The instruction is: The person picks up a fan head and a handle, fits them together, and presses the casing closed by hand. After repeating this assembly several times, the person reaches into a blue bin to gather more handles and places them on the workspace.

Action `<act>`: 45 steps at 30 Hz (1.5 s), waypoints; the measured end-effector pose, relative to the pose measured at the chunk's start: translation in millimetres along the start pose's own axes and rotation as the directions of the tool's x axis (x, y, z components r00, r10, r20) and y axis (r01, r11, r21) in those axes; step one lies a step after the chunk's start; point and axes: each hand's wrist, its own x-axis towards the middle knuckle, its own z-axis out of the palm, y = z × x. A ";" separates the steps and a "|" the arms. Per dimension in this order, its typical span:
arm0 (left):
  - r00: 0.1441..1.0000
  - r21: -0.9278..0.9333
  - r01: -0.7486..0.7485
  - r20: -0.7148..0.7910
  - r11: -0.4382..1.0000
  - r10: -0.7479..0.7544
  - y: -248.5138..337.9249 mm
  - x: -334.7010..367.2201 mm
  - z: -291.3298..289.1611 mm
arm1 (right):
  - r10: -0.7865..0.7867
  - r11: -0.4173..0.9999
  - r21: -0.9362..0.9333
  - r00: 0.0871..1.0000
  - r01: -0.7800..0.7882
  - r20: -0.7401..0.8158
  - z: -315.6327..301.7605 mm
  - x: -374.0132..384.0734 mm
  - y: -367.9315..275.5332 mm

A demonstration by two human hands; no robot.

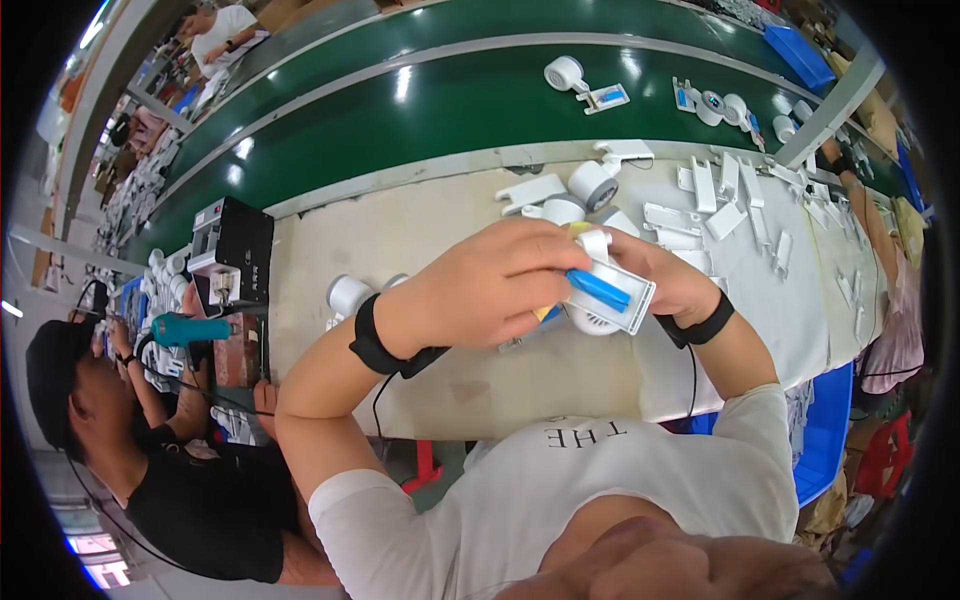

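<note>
From the head view, both hands are up over the pale worktable (pixel 310 250), working on one white handheld-fan unit (pixel 645 297) right in front of the chest. The left hand (pixel 505 275) has its fingers bunched close together, bent over the unit's left side, thumb underneath, so it's basically pinching that end, with the fingertips right by the blue cylindrical cell (pixel 600 291). The right hand (pixel 665 275) is wrapped round the upper right side; its tips are tucked behind the unit, so I can't tell how tightly those are closed. The unit itself is tilted, with the open, tray-like handle facing up and the blue cell lying lengthwise in it, and a round slotted grille (pixel 593 322) peeking out below. There's a bit of yellow by the left fingers too, no idea what it is. Both wrists have black bands with cords. Just past the hands sit more round fan heads (pixel 593 185), white handle shells (pixel 703 187) are scattered off to the right, and the green conveyor belt (pixel 450 95) runs behind everything.
</note>
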 end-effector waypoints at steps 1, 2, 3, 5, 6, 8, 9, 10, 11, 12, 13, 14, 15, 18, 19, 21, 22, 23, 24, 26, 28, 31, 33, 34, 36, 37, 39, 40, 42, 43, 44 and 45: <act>0.999 -0.046 0.043 0.003 0.998 -0.043 1.6 1.3 1.9 | -0.053 0.994 -0.092 0.999 0.052 -0.004 3.2 -6.3 -2.2; 0.999 -0.048 0.047 0.001 0.998 -0.047 3.7 1.3 6.3 | -0.048 0.995 -0.090 0.999 0.048 -0.004 2.4 -11.2 1.3; 0.988 -0.025 0.040 -0.149 0.999 -0.043 4.5 0.7 13.0 | -0.163 0.955 -0.264 0.983 0.135 -0.087 0.2 -16.4 6.4; 0.953 0.011 0.038 -0.300 0.999 -0.033 7.3 3.1 32.3 | -0.378 0.779 -0.602 0.898 0.178 -0.224 3.7 -25.9 3.8; 0.754 -0.484 0.057 -0.552 0.873 -0.355 11.4 7.7 52.9 | -0.376 0.777 -0.604 0.901 0.180 -0.216 2.3 -26.9 0.1; 0.461 -0.826 -0.126 -0.539 0.550 -0.705 5.6 1.2 70.1 | -0.703 0.075 -0.990 0.711 0.117 0.031 -2.7 -27.9 -5.5; 0.574 -0.975 -0.150 -0.221 0.165 -0.789 -3.1 -5.0 71.9 | -0.701 0.021 -0.995 0.711 0.095 0.053 -0.8 -29.7 -7.7; 0.683 -0.960 -0.120 0.105 -0.253 -0.723 -8.5 -8.5 74.2 | -0.696 0.019 -0.995 0.716 0.096 0.056 -1.9 -31.1 -6.9; 0.710 -0.982 -0.054 0.088 -0.178 -0.699 -10.3 -8.9 81.1 | -0.710 -0.027 -0.996 0.699 0.091 0.083 -3.7 -31.4 -4.9; 0.708 -0.982 -0.063 0.082 -0.179 -0.701 -11.6 -7.9 88.3 | -0.722 -0.073 -0.994 0.682 0.085 0.111 -4.7 -30.8 -2.9; 0.697 -0.991 -0.002 0.095 -0.135 -0.711 -11.3 -4.3 96.4 | -0.714 -0.076 -0.993 0.691 0.085 0.114 -6.0 -31.1 -1.6; 0.685 -0.994 0.060 0.107 -0.091 -0.720 -11.3 -3.2 101.9 | -0.720 -0.078 -0.992 0.682 0.101 0.126 -7.0 -31.0 -0.5; 0.690 -0.977 0.043 0.182 -0.211 -0.700 -12.2 -4.3 105.0 | -0.726 -0.081 -0.990 0.673 0.118 0.139 -7.1 -31.3 0.4; 0.782 -0.857 -0.053 0.283 -0.513 -0.555 -25.0 -8.2 113.6 | -0.747 -0.121 -0.991 0.652 0.064 0.133 -3.3 -32.7 0.3; 0.784 -0.856 -0.054 0.282 -0.514 -0.552 -24.3 -8.4 116.4 | -0.746 -0.124 -0.990 0.653 0.061 0.133 -4.6 -32.9 1.8; 0.699 -0.892 0.071 0.364 -0.447 -0.615 -19.3 -8.8 122.6 | -0.758 -0.144 -0.988 0.634 0.062 0.151 -8.4 -34.0 5.1; 0.699 -0.889 0.074 0.369 -0.451 -0.613 -12.9 -7.2 119.3 | -0.759 -0.141 -0.988 0.634 0.058 0.145 -8.2 -35.7 4.7; 0.740 -0.923 0.046 0.288 -0.381 -0.608 -6.5 -5.5 114.7 | -0.762 -0.164 -0.986 0.630 0.035 0.149 -8.6 -36.4 2.9; 0.776 -0.950 0.015 0.207 -0.311 -0.595 0.8 -2.2 110.2 | -0.765 -0.187 -0.982 0.626 0.012 0.153 -9.3 -37.0 2.0; 0.725 -0.932 -0.050 0.214 -0.359 -0.655 7.9 5.8 106.9 | -0.762 -0.214 -0.976 0.618 0.042 0.194 -17.6 -35.6 9.5; 0.874 -0.824 -0.034 0.250 -0.566 -0.416 -3.4 -6.1 113.3 | -0.756 -0.239 -0.968 0.610 0.080 0.237 -20.5 -36.8 13.4; 0.773 -0.889 -0.078 0.232 -0.452 -0.590 -3.4 -5.5 107.9 | -0.752 -0.253 -0.962 0.605 0.101 0.261 -18.7 -39.3 14.4; 0.687 -0.923 -0.078 0.224 -0.377 -0.691 0.2 -4.0 104.5 | -0.754 -0.181 -0.984 0.643 -0.005 0.135 -11.8 -41.7 9.7; 0.691 -0.953 -0.078 0.161 -0.294 -0.705 2.5 -1.3 105.6 | -0.755 -0.179 -0.984 0.642 -0.010 0.131 -15.8 -42.2 11.7; 0.696 -0.974 -0.078 0.100 -0.213 -0.711 1.9 0.2 107.2 | -0.773 -0.301 -0.944 0.547 0.131 0.322 -27.4 -42.0 16.7; 0.679 -0.997 0.070 0.075 -0.037 -0.730 -1.4 -2.0 106.6 | -0.772 -0.299 -0.945 0.548 0.133 0.321 -26.8 -41.7 16.2; 0.664 -0.967 0.217 0.044 0.136 -0.747 -2.6 -5.0 104.7 | -0.699 -0.406 -0.912 0.622 0.061 0.352 -24.8 -41.2 14.5; 0.664 -0.945 0.262 0.028 0.197 -0.748 -1.6 -5.3 103.6 | -0.698 -0.404 -0.913 0.624 0.062 0.351 -25.4 -41.5 15.6; 0.662 -0.918 0.305 0.013 0.254 -0.749 0.5 -3.3 102.1 | -0.717 -0.399 -0.916 0.612 0.034 0.334 -26.8 -42.1 17.9; 0.658 -0.883 0.348 -0.011 0.316 -0.753 1.9 -1.8 101.3 | -0.716 -0.396 -0.918 0.614 0.035 0.333 -26.4 -41.6 18.5; 0.654 -0.841 0.389 -0.035 0.376 -0.756 2.5 -1.1 101.2 | -0.727 -0.397 -0.917 0.599 0.032 0.335 -25.7 -40.8 18.6; 0.652 -0.842 0.390 -0.033 0.373 -0.758 2.5 -1.4 101.8 | -0.739 -0.398 -0.917 0.583 0.028 0.338 -25.0 -40.6 18.6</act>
